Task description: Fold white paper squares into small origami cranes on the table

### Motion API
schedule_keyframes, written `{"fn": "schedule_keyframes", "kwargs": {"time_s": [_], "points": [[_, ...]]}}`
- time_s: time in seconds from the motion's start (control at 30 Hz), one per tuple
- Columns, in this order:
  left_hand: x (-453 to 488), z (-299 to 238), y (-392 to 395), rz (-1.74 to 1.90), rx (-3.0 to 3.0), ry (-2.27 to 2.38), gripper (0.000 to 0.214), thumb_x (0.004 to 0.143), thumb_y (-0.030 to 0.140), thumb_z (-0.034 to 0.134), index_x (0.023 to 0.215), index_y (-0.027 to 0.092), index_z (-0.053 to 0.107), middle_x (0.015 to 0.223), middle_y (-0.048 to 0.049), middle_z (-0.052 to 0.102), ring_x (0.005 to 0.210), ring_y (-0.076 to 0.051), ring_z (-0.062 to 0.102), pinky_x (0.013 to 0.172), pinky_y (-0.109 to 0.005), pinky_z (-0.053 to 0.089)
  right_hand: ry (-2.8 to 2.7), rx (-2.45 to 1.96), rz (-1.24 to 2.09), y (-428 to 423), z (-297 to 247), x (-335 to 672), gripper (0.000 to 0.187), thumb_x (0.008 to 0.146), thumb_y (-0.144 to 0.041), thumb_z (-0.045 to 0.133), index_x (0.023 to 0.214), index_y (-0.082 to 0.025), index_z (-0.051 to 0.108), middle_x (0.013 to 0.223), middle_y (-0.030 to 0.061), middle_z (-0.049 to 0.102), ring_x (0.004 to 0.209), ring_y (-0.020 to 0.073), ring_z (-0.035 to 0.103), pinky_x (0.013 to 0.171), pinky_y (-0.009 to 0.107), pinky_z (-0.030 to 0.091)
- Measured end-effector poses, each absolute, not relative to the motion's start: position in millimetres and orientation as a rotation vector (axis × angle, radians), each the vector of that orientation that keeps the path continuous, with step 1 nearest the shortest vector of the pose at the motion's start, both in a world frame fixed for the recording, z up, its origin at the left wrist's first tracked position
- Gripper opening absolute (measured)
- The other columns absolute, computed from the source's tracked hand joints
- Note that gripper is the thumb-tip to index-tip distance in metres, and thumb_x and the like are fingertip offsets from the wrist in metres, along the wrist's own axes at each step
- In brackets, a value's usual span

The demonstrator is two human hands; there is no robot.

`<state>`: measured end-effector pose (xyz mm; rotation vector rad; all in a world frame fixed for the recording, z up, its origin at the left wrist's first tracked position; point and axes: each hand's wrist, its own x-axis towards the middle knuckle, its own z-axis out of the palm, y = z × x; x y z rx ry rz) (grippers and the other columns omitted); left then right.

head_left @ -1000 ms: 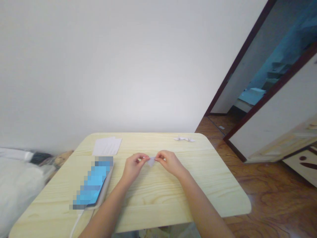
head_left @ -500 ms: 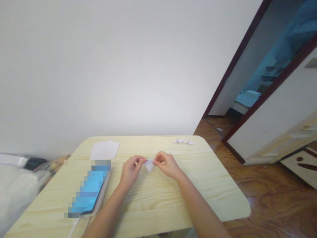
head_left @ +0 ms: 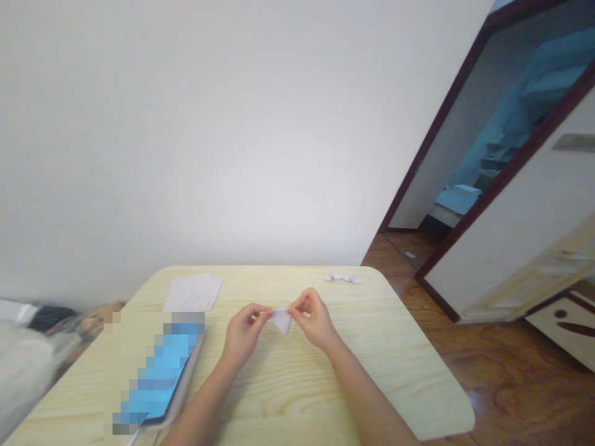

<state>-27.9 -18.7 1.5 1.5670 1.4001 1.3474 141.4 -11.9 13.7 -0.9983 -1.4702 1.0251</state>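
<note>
A small piece of folded white paper (head_left: pixel 281 321) is stretched between my two hands, above the middle of the table. It has a triangular shape with its point hanging down. My left hand (head_left: pixel 243 331) pinches its upper left corner between thumb and fingertips. At the upper right corner, my right hand (head_left: pixel 316 319) grips it the same way, fingers curled. Two small folded white paper pieces (head_left: pixel 343 279) with pointed tips lie close together near the table's far right edge.
White paper sheets (head_left: pixel 194 293) lie at the back left of the pale wooden table (head_left: pixel 288 396). A device with a blue, pixelated screen (head_left: pixel 160 371) and a white cable (head_left: pixel 138 436) is at the left. A white wall (head_left: pixel 260 136) rises behind; a doorway is at the right.
Everything on the table sits slightly lower in view, as the camera has tilted. The paper's hanging point has shifted to the right; both hands still pinch its corners.
</note>
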Motion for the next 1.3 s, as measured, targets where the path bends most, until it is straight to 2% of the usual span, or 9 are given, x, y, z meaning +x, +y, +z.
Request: {"fn": "schedule_keyframes", "kwargs": {"time_s": [0.2, 0.37, 0.5, 0.6, 0.77, 0.93, 1.0, 1.07, 1.3], "points": [[-29, 5, -18, 1.240, 1.320, 1.251, 0.027, 0.064, 0.041, 0.060, 0.065, 0.015, 0.065, 0.055, -0.0008, 0.061, 0.047, -0.011, 0.049, 0.046, -0.021, 0.039, -1.446, -0.900, 1.094, -14, 18, 141, 0.025, 0.071, -0.025, 0.059, 0.077, -0.022, 0.035, 0.065, -0.0048, 0.052, 0.059, 0.0106, 0.052, 0.058, 0.024, 0.042], [-32, 4, -17, 1.175, 1.256, 1.214, 0.038, 0.068, 0.048, 0.057, 0.072, 0.012, 0.068, 0.057, -0.0032, 0.061, 0.049, -0.012, 0.051, 0.047, -0.022, 0.040, -1.491, -0.928, 1.105, -13, 17, 143, 0.025, 0.072, -0.029, 0.058, 0.077, -0.022, 0.035, 0.065, -0.0042, 0.052, 0.061, 0.0112, 0.052, 0.059, 0.024, 0.042], [-34, 1, -14, 1.214, 1.381, 1.286, 0.038, 0.074, 0.048, 0.049, 0.084, 0.016, 0.067, 0.078, -0.0083, 0.068, 0.070, -0.019, 0.060, 0.057, -0.028, 0.045, -1.661, -1.049, 0.911, -15, 17, 147, 0.016, 0.074, -0.023, 0.054, 0.075, -0.021, 0.038, 0.067, -0.0028, 0.052, 0.064, 0.0121, 0.052, 0.061, 0.025, 0.042], [-33, 0, -16, 1.284, 1.709, 1.310, 0.026, 0.073, 0.041, 0.056, 0.086, 0.022, 0.067, 0.091, -0.0065, 0.067, 0.086, -0.021, 0.058, 0.073, -0.033, 0.045, -1.773, -1.118, 0.785, -18, 17, 147, 0.011, 0.074, -0.019, 0.053, 0.073, -0.021, 0.041, 0.067, -0.0028, 0.052, 0.064, 0.0123, 0.052, 0.062, 0.025, 0.042], [-28, 2, -20, 1.142, 2.021, 1.267, 0.021, 0.074, 0.039, 0.057, 0.071, 0.021, 0.068, 0.070, -0.0052, 0.066, 0.070, -0.019, 0.057, 0.069, -0.031, 0.042, -1.778, -1.098, 0.805, -19, 16, 145, 0.010, 0.074, -0.020, 0.055, 0.075, -0.020, 0.045, 0.069, -0.0019, 0.057, 0.068, 0.0130, 0.056, 0.065, 0.026, 0.044], [-29, -2, -17, 1.234, 1.887, 1.312, 0.020, 0.075, 0.036, 0.054, 0.069, 0.020, 0.065, 0.065, -0.0029, 0.062, 0.066, -0.016, 0.055, 0.064, -0.027, 0.043, -1.649, -1.088, 1.121, -11, 5, 145, 0.025, 0.073, -0.025, 0.056, 0.097, -0.019, 0.050, 0.072, -0.0004, 0.063, 0.064, 0.0122, 0.059, 0.061, 0.024, 0.046], [-30, -2, -17, 1.239, 1.819, 1.330, 0.020, 0.073, 0.036, 0.054, 0.068, 0.019, 0.065, 0.065, -0.0024, 0.062, 0.065, -0.016, 0.055, 0.064, -0.027, 0.043, -1.680, -1.132, 1.139, -8, 1, 145, 0.015, 0.075, -0.027, 0.053, 0.086, -0.017, 0.058, 0.070, 0.0006, 0.063, 0.062, 0.0114, 0.057, 0.057, 0.023, 0.044], [-29, -2, -17, 1.227, 1.760, 1.342, 0.021, 0.071, 0.038, 0.055, 0.068, 0.019, 0.064, 0.065, -0.0025, 0.062, 0.065, -0.016, 0.055, 0.064, -0.027, 0.043, -1.730, -1.175, 1.067, -8, 1, 146, 0.016, 0.077, -0.028, 0.051, 0.074, -0.016, 0.061, 0.069, 0.0014, 0.063, 0.063, 0.0114, 0.056, 0.055, 0.022, 0.043], [-24, 0, -20, 1.123, 1.709, 1.282, 0.020, 0.071, 0.037, 0.054, 0.068, 0.018, 0.060, 0.064, -0.0016, 0.061, 0.065, -0.016, 0.056, 0.064, -0.027, 0.044, -1.951, -1.193, 0.845, -15, 13, 148, 0.017, 0.079, -0.026, 0.051, 0.074, -0.018, 0.065, 0.071, 0.0011, 0.065, 0.066, 0.0128, 0.057, 0.059, 0.022, 0.042]]}}
